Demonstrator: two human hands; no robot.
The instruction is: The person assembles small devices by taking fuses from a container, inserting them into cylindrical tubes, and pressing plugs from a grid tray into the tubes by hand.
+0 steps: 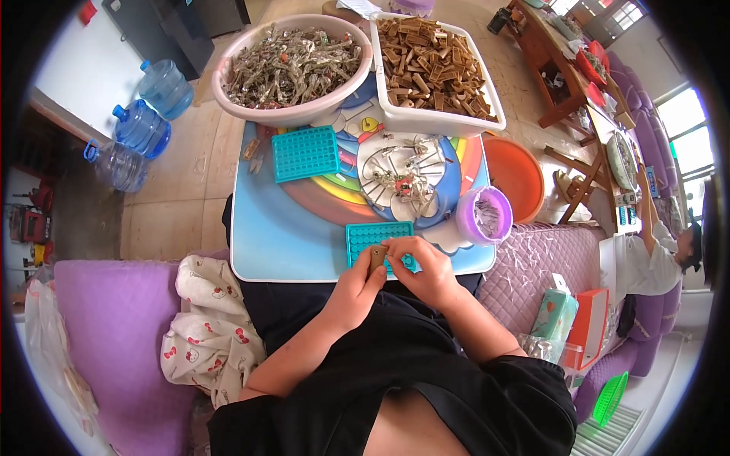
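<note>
My left hand (356, 292) is closed on a small brown flat piece (377, 257), with a little round mark near its top. Beside it my right hand (426, 266) is pinched, its fingertips at the piece's edge; anything between them is too small to make out. Under both hands lies a teal tray (361, 234) with rows of round holes. A small heap of thin metal and clear parts (407, 182) is spread on the table just beyond. To the right of the hands stands a purple-rimmed tub (463, 213) holding pale scraps.
On the blue table (266, 228) sits another teal tray (306, 154). At its far side are a pink basin (228, 99) of metal-and-clear parts and a white bin (445, 121) of brown pieces. An orange bucket (525, 178) stands right; a person (654, 262) works far right.
</note>
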